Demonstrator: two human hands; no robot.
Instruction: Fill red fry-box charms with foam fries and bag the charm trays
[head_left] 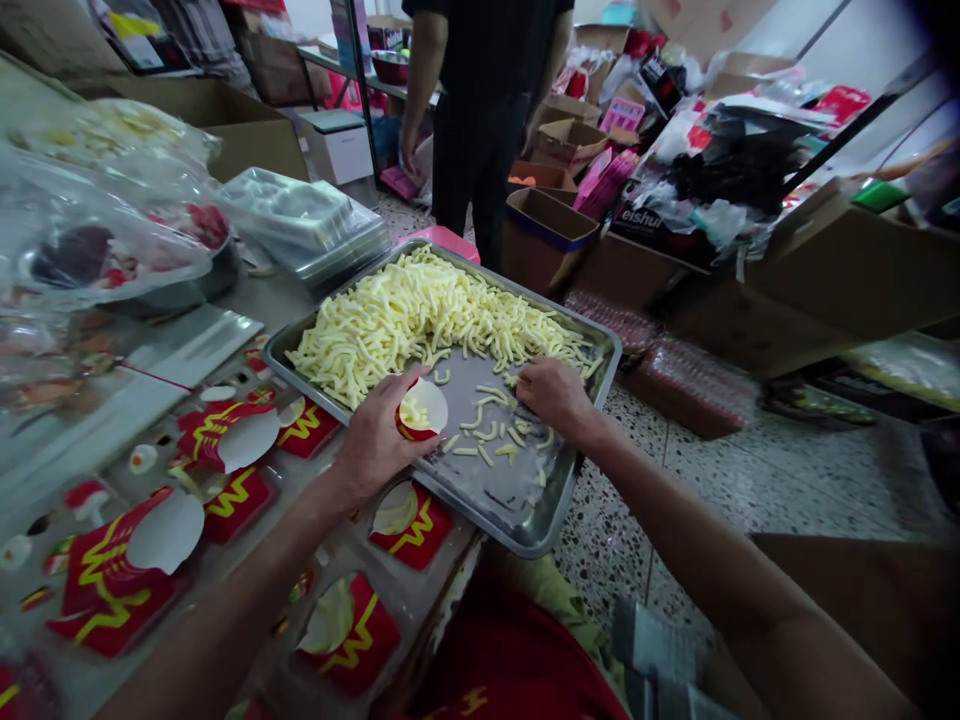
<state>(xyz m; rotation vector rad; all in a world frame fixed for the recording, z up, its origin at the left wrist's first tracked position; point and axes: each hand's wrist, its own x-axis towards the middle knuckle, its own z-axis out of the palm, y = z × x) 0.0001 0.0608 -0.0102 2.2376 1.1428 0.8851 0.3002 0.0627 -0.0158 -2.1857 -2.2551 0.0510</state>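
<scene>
Far left: clear plastic bags (127, 200) are covering a metal bowl (176, 292) with red and dark contents. Below them, two red cartons (112, 575) with white inner faces are lying on the table; yellow zigzag marks, resembling a letter W, are showing on their fronts. Smaller wrapped fry packs (412, 524), red with the same yellow zigzag, are lying about the table, and clear plastic trays (300, 215) are sitting stacked behind.

Centre: the left hand (371, 430) is grasping a red fry carton (418, 432), fingers wrapped around it over the tray's near-left edge. Pale fry-shaped sticks are showing inside. The metal tray (495, 500) is bearing a heap of pale yellow fry-shaped sticks (420, 310) along its far side, with loose ones scattering the bare floor. Beyond, a person in dark clothes (487, 90) is standing.

Right of centre: the right hand (551, 392) is reaching into the heap's near-right edge, fingers curling inward; whether they are gripping sticks, one cannot tell.

Right: cardboard boxes (544, 245) are standing near a black box (652, 238) whose white lettering is reading "eishui".
</scene>
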